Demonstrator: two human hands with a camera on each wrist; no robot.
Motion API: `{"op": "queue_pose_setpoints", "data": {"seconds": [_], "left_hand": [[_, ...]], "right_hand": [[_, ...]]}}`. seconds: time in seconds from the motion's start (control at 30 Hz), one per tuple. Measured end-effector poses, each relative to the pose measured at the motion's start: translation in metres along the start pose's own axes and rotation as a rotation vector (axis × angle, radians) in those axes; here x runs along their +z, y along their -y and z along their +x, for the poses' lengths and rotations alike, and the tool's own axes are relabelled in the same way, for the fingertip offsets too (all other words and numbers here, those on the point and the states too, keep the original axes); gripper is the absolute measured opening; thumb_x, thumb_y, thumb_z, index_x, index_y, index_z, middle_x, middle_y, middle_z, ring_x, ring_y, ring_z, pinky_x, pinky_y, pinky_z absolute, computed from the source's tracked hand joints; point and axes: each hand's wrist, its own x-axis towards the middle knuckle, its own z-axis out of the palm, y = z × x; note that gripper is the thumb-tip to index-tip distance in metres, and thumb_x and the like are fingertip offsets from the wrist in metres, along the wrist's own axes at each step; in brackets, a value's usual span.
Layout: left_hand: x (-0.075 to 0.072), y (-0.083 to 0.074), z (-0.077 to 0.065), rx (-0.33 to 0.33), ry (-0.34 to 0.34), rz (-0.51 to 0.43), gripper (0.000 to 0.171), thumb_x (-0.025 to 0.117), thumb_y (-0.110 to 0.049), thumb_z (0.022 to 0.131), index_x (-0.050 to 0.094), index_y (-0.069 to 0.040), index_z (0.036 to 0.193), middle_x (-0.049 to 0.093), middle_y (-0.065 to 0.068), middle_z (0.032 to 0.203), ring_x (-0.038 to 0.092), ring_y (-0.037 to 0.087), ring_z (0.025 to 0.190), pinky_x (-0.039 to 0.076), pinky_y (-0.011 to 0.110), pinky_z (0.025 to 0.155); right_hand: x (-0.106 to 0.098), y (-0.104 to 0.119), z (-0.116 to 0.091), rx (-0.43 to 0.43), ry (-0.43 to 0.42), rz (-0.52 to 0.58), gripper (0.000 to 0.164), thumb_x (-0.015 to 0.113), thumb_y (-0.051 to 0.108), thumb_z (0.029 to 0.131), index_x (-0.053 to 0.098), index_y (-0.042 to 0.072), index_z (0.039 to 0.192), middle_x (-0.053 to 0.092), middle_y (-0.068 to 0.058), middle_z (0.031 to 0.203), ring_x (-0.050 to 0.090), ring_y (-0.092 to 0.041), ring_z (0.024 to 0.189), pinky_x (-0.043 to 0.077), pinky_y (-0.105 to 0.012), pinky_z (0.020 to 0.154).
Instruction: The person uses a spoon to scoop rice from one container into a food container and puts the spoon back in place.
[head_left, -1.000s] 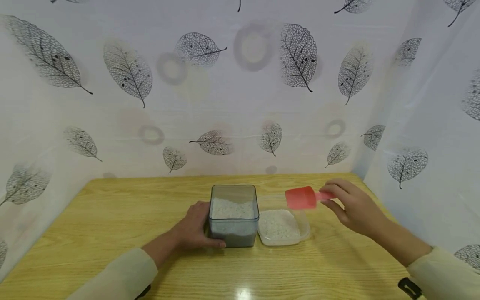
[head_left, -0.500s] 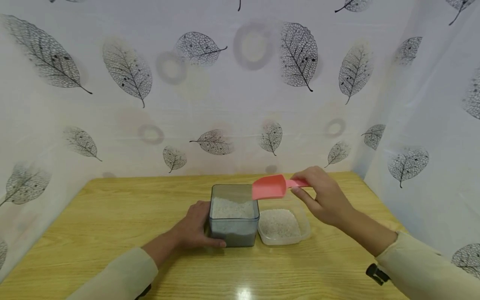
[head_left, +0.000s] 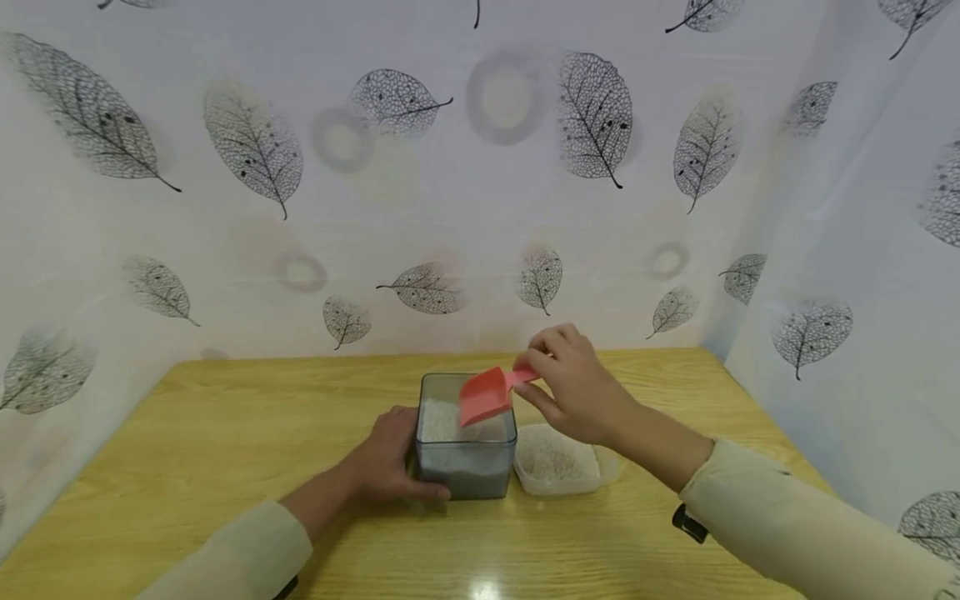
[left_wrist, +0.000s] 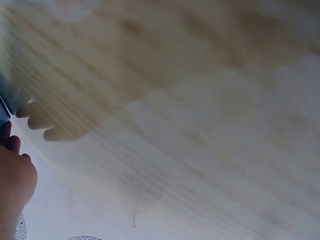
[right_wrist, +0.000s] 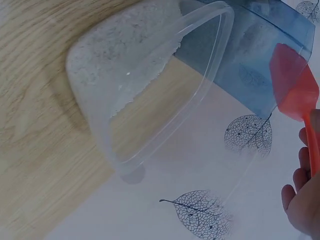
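A red plastic scoop (head_left: 483, 397) tilts down over the mouth of a square, grey-tinted storage box (head_left: 465, 473). My right hand (head_left: 577, 387) pinches its handle between thumb and fingers. In the right wrist view the scoop's blade (right_wrist: 295, 82) overlaps the box's rim. White rice (head_left: 439, 423) lies inside the box. My left hand (head_left: 393, 462) holds the box's left side, thumb along the front and fingers round the far side. Only part of that hand (left_wrist: 17, 175) shows in the left wrist view. Beside the box sits a shallow clear tub (head_left: 609, 471) with more rice (head_left: 551, 457).
Both containers stand on a wood-grain table (head_left: 262, 417). A white curtain with leaf prints (head_left: 480, 192) hangs behind the table and along its sides. My right forearm (head_left: 652, 442) reaches over the table to the right of the tub.
My right hand has carried the scoop leftward from above the tub to over the box, and the scoop has tipped downward. My left hand has stayed on the box.
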Motion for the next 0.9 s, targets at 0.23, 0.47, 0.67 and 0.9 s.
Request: {"op": "queue_pose_setpoints", "data": {"seconds": [0.23,0.47,0.67,0.9], "left_hand": [[-0.002,-0.001,-0.002,0.015,-0.013,0.003,0.099,0.078,-0.076,0.062,0.047,-0.021,0.138,0.059,-0.007,0.128,0.049,0.013,0.113,0.038,0.047,0.103],[-0.001,-0.002,0.000,0.001,0.004,0.002,0.102,0.077,-0.076,0.063,0.043,-0.021,0.143,0.057,-0.007,0.131,0.048,0.013,0.115,0.037,0.047,0.104],[0.000,-0.001,0.000,-0.016,0.005,0.000,0.102,0.078,-0.075,0.063,0.043,-0.022,0.143,0.057,-0.008,0.131,0.047,0.012,0.116,0.036,0.047,0.105],[-0.001,-0.004,0.000,-0.034,0.021,-0.012,0.102,0.080,-0.073,0.063,0.042,-0.023,0.143,0.056,-0.008,0.133,0.046,0.012,0.117,0.035,0.047,0.106]], "right_hand": [[0.009,0.014,0.015,-0.106,0.105,-0.158,0.015,0.070,0.028,0.093,0.067,0.016,0.101,0.051,-0.004,0.103,0.043,-0.025,0.099,0.038,-0.040,0.079],[0.016,0.025,0.023,-0.130,0.226,-0.255,0.016,0.071,0.030,0.091,0.067,0.016,0.099,0.058,-0.001,0.098,0.047,-0.023,0.093,0.035,-0.035,0.076],[0.022,0.035,0.031,-0.101,0.390,-0.346,0.027,0.071,0.034,0.090,0.066,0.012,0.105,0.060,-0.003,0.105,0.048,-0.022,0.096,0.040,-0.034,0.075],[0.029,0.035,0.030,0.000,0.484,-0.137,0.020,0.067,0.027,0.095,0.063,0.010,0.104,0.060,-0.005,0.107,0.045,-0.023,0.096,0.036,-0.036,0.074]]}}
